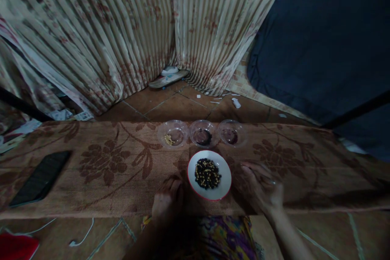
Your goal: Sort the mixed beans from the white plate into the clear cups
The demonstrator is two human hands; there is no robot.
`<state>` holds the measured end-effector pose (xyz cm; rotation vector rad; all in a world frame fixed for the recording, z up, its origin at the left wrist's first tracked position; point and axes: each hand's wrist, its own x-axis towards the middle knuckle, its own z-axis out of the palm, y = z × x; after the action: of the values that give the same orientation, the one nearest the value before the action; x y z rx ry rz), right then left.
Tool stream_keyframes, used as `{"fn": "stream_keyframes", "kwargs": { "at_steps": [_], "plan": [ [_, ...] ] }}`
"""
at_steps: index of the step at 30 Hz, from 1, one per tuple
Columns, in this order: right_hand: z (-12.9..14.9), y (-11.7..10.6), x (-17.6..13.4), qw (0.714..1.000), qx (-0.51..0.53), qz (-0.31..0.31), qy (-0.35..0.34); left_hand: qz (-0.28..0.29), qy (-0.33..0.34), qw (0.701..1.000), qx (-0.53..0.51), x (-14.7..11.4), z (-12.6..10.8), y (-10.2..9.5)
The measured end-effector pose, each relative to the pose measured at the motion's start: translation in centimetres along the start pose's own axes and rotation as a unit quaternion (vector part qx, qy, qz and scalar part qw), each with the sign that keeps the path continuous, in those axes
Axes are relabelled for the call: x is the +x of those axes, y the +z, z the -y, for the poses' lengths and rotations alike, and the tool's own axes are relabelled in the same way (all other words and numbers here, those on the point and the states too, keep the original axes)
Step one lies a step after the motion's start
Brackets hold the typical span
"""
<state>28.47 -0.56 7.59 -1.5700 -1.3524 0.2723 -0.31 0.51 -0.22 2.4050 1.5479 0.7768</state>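
A white bowl with a red rim (224, 187) stands on the table, holding a mix of dark beans and small yellowish beans (207, 174). My left hand (168, 197) rests on the cloth just left of the bowl, its fingers curled in; nothing shows in them. To the right of the bowl, my right hand (265, 187) hovers low over the cloth, slightly blurred, with fingers stretched toward the bowl and nothing visible in them. Behind the bowl three clear plastic cups form a row: the left cup (179, 132) has yellowish beans, the middle cup (199, 136) dark ones, the right cup (227, 132) dark reddish ones.
A brown flowered cloth (122, 195) covers the narrow table. A dark phone (41, 178) lies at its left end. Beyond the table are striped curtains (137, 28), a skateboard (169, 79) and paper scraps (236, 102) on the tiled floor. A white cable (87, 231) lies below.
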Motion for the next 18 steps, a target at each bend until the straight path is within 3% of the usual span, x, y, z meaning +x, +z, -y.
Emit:
{"fn": "stream_keyframes", "kwargs": {
  "at_steps": [4, 8, 13, 18],
  "plan": [
    [-0.8, 0.4, 4.8, 0.995, 0.021, -0.090, -0.022, -0.014, -0.002, 1.000, 0.008, 0.0, -0.1, -0.2],
    [-2.0, 1.6, 6.9, 0.987, 0.074, -0.141, 0.024, -0.017, 0.001, 1.000, 0.008, 0.1, -0.4, -0.6],
    [-2.2, 1.7, 4.6, 0.984, 0.073, -0.154, 0.047, -0.011, -0.004, 1.000, 0.005, 0.1, -0.4, -0.5],
    [-0.9, 0.2, 1.0, 0.986, 0.065, -0.109, 0.109, 0.012, 0.004, 1.000, 0.001, 0.1, -0.1, -0.3]
  ]
}}
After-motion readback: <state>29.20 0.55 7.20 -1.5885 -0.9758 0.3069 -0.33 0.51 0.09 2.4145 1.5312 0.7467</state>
